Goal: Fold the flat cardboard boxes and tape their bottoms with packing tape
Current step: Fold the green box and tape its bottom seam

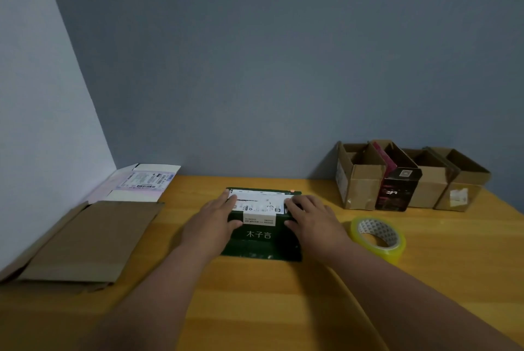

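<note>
You are pressing left hand (211, 223) and right hand (313, 221), fingers flat, apart, on green box (259, 234). Risking flaps springing open while reaching for tape roll (378, 238).

The table (255, 308) is smooth yellow wood with a soft sheen. On it, a dark green cardboard box (259, 240) with a white paper label (259, 203), a glossy clear-yellow tape roll (378, 238), and matt brown flat cardboard (90, 243) at the left edge.

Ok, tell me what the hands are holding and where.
Both hands, left and right, rest on the dark green box at its left and right sides.
</note>
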